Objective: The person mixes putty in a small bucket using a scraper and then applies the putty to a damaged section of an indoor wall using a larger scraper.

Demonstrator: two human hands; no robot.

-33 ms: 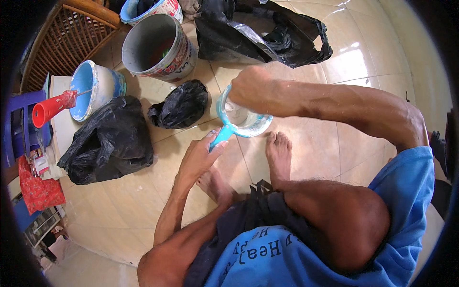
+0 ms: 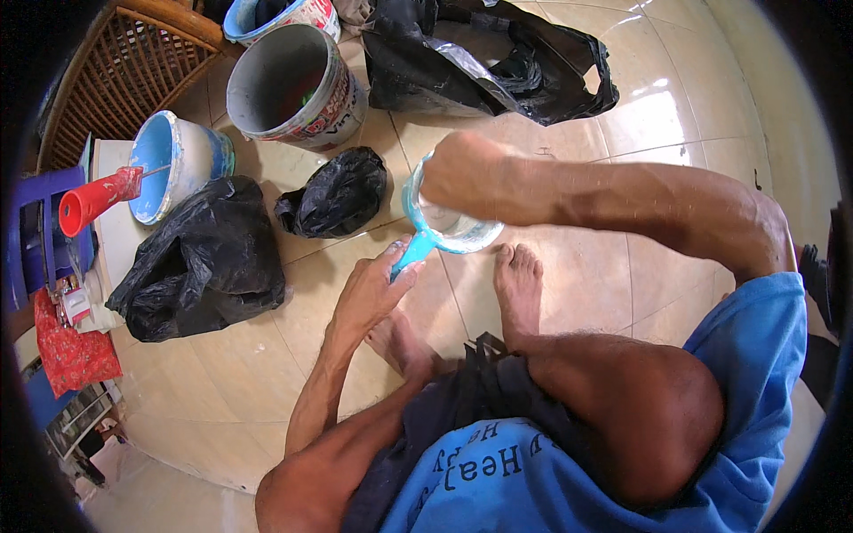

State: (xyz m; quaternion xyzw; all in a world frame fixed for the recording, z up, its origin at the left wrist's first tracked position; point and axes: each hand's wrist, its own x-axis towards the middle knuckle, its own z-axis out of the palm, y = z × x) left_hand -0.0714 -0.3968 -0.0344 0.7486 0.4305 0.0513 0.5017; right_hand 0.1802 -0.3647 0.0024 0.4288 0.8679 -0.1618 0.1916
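So, status:
right hand (image 2: 466,178): clamped on tilted clear cup (image 2: 449,226), above the floor (image 2: 622,266)
left hand (image 2: 373,289): fingers closed on cup's blue spout-end
progress: blue residue inside, cup nearly empty
nearby: black bag (image 2: 338,191), grey bucket (image 2: 293,84)

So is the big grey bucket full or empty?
Nearly empty: the grey bucket stands upright and open, bare grey inside, something small and green at the bottom.
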